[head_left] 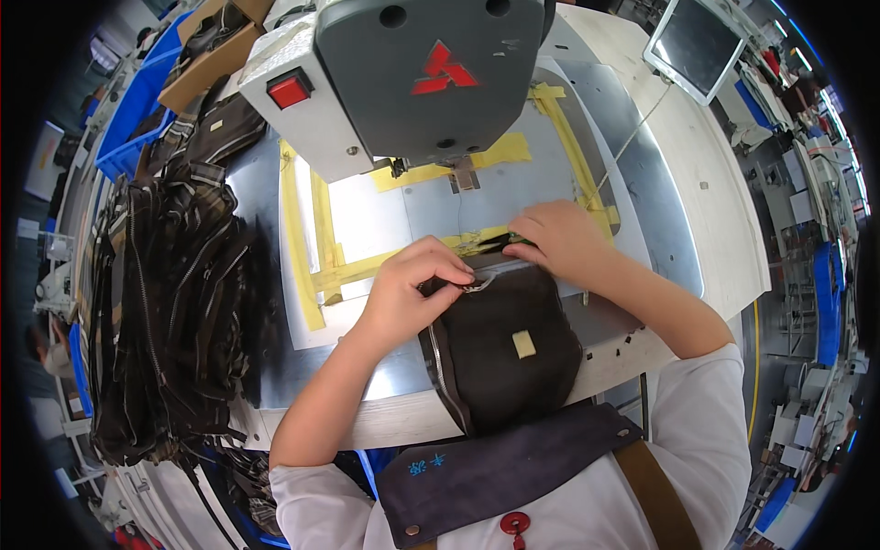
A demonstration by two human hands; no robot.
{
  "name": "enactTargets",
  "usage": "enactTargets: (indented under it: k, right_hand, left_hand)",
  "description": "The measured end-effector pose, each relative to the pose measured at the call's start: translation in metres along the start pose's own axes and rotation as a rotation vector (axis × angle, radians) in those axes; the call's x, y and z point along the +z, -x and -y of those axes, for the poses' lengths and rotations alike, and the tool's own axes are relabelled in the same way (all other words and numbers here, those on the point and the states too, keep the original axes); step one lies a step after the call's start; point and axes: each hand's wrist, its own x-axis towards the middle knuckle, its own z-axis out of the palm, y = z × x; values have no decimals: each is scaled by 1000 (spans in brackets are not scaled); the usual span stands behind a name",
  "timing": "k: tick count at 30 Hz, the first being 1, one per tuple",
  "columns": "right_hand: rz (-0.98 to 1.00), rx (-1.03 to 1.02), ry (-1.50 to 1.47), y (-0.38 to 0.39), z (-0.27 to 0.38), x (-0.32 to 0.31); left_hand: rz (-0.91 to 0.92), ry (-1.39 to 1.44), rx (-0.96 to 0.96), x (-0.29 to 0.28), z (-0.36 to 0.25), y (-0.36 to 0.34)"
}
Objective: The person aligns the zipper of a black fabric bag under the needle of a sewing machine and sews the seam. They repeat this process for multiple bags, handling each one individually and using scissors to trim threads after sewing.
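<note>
A dark brown fabric piece (486, 357) with a pale square patch (523, 345) and zip edges lies in front of me, overhanging the table's near edge. My left hand (417, 293) pinches its upper left edge at a small pale looped piece (480, 284), too small to identify. My right hand (550, 243) grips the top edge further right, fingers curled and thumb against it. Both hands are just below the yellow-taped clamping frame (321, 257) on the metal sewing bed, beneath the grey machine head (422, 96) with a red switch (288, 90).
A heap of dark zipped fabric pieces (156, 312) lies along the left. Blue bins (133, 128) and a cardboard box (192, 64) stand behind it. A screen (692, 46) sits at the back right. Workbenches and a distant person's arm (41, 344) show at the rims.
</note>
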Motion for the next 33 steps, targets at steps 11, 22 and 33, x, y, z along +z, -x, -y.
enactTargets:
  k: [11, 22, 33]
  right_hand:
    - [-249, -55, -561, 23, 41, -10]
    - [-494, -411, -303, 29, 42, -14]
    - [143, 597, -1027, 100, 40, -31]
  left_hand:
    - [-219, -361, 563, 12, 4, 3]
    - [-273, -465, 470, 12, -6, 7]
    - [-131, -297, 329, 19, -10, 8]
